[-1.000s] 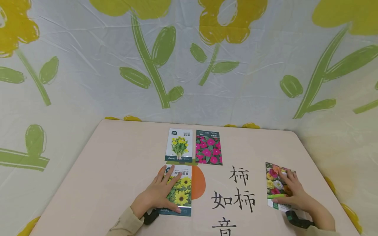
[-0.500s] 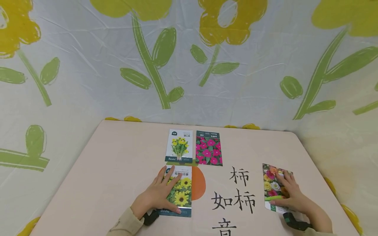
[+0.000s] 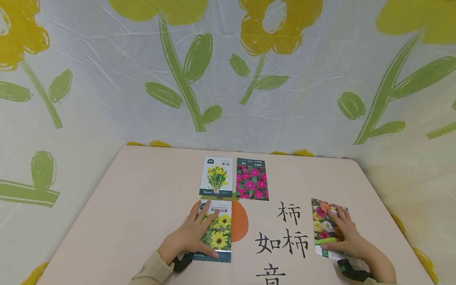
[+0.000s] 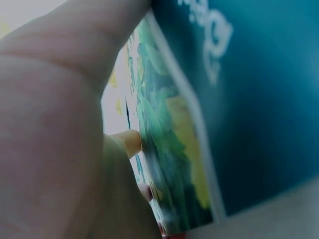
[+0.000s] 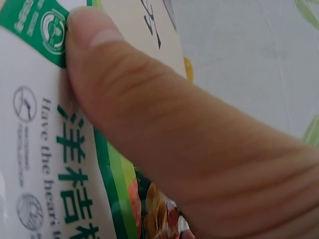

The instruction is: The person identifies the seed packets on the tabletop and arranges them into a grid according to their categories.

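In the head view, my left hand (image 3: pixel 190 235) lies with fingers spread on the yellow sunflower seed packet (image 3: pixel 220 237), flat over an orange printed circle. The left wrist view shows the packet's dark teal lower band (image 4: pixel 264 104) close up beside the thumb. Toward the right of the table, my right hand (image 3: pixel 349 237) rests on a seed packet of mixed-colour flowers (image 3: pixel 318 225), slightly tilted, its lower right part hidden by the hand. In the right wrist view the thumb (image 5: pixel 134 99) presses on this packet's white and green label (image 5: pixel 35 129).
Beyond the left hand, a seed packet with yellow flowers (image 3: pixel 216 178) lies beside one with pink flowers (image 3: pixel 253 182). Black characters (image 3: pixel 293 241) are printed on the pale pink table (image 3: pixel 124 213). A flower-patterned cloth (image 3: pixel 306 107) hangs behind the table.
My right hand has slid left across the table, and the mixed-colour flower packet has moved with it. The left hand and the sunflower packet have stayed in place.
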Demonstrator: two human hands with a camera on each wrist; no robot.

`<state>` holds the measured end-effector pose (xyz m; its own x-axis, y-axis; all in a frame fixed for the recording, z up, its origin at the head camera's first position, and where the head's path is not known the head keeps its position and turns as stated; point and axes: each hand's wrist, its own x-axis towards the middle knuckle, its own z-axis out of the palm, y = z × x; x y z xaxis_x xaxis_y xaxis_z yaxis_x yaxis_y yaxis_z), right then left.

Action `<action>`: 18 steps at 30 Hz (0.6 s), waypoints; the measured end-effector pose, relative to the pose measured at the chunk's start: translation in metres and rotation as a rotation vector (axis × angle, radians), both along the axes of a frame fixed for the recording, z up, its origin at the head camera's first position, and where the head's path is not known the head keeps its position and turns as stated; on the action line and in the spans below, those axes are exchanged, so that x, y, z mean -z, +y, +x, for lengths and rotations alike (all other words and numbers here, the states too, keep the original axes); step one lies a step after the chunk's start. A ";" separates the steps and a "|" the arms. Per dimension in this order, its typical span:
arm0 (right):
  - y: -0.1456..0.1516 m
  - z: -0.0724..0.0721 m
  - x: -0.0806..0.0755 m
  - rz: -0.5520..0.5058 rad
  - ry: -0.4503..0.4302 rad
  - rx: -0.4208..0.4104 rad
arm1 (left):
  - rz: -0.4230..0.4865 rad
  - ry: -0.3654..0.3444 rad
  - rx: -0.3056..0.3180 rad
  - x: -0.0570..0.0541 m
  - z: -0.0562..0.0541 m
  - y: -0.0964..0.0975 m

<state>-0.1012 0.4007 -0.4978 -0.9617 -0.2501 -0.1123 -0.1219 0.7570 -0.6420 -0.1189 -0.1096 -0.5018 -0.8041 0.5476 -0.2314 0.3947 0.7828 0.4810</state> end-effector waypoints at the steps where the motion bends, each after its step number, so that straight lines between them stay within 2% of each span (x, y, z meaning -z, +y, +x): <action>1: -0.001 0.000 0.000 0.000 0.005 -0.002 | 0.001 0.000 0.000 0.000 0.000 0.000; 9: -0.007 0.002 0.001 -0.009 0.030 -0.003 | 0.002 0.004 -0.005 -0.003 0.001 0.001; 18: -0.016 0.003 0.000 -0.021 0.030 -0.016 | -0.006 0.013 -0.007 -0.001 0.000 0.001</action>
<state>-0.0980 0.3843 -0.4978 -0.9605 -0.2671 -0.0783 -0.1529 0.7414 -0.6534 -0.1186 -0.1082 -0.5012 -0.8108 0.5407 -0.2239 0.3956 0.7883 0.4713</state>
